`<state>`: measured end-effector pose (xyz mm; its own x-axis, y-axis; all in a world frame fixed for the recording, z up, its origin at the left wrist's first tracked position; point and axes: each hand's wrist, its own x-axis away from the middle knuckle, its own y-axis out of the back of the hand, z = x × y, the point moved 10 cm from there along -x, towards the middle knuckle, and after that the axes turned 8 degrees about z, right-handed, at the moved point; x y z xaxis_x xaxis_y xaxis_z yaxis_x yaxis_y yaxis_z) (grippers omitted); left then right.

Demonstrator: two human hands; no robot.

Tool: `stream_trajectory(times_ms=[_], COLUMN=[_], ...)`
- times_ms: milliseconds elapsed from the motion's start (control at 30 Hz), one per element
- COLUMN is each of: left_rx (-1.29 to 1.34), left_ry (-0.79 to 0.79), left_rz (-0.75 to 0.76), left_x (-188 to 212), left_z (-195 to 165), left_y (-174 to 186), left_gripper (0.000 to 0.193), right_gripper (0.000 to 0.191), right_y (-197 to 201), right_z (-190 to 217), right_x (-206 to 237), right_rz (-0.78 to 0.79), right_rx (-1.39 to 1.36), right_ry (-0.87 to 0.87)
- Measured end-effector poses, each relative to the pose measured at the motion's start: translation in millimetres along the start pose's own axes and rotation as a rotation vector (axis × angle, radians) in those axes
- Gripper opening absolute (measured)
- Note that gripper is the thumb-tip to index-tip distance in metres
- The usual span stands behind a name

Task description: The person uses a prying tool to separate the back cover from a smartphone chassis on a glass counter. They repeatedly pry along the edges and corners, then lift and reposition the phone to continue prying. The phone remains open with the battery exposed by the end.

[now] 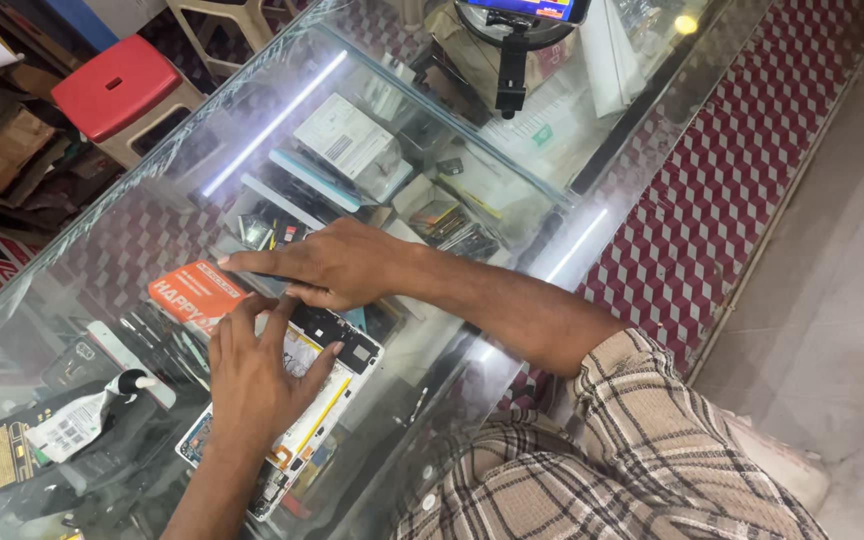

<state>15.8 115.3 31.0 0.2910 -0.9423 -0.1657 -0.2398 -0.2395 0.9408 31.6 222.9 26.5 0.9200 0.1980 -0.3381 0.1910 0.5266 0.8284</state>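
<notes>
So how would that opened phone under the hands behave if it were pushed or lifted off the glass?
The opened phone lies flat on the smooth glass counter, so it would probably slide easily rather than roll or tip. It looks thin and rigid, likely light. With its back off and its boards exposed, it seems fragile; the left hand rests on it, the right hand beside it.

The desk (512, 230) is clear glass, glossy, streaked with white glare; the opened phone (327, 375) near the middle shows matt black boards, a white plastic frame and yellow tape; the orange box (192, 292) looks like smooth printed card; the red stool (112, 85) far left is shiny plastic; the sleeve (612, 450) is soft checked cloth.
</notes>
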Motion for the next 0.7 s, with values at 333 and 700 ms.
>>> stream_trajectory(times_ms=[333,700], left_rx=[0.007,0.008], left_ry=[0.019,0.013], left_rz=[0.007,-0.021], left_x=[-0.6,-0.7], left_z=[2.5,2.1], left_y=[-0.7,0.4], left_gripper=[0.074,0.073], right_gripper=[0.095,0.092], right_y=[1.0,-3.3], right_z=[0.9,-2.0], right_x=[-0.9,-1.8], right_rz=[0.005,0.038], right_rx=[-0.032,-0.029], right_ry=[-0.01,-0.029])
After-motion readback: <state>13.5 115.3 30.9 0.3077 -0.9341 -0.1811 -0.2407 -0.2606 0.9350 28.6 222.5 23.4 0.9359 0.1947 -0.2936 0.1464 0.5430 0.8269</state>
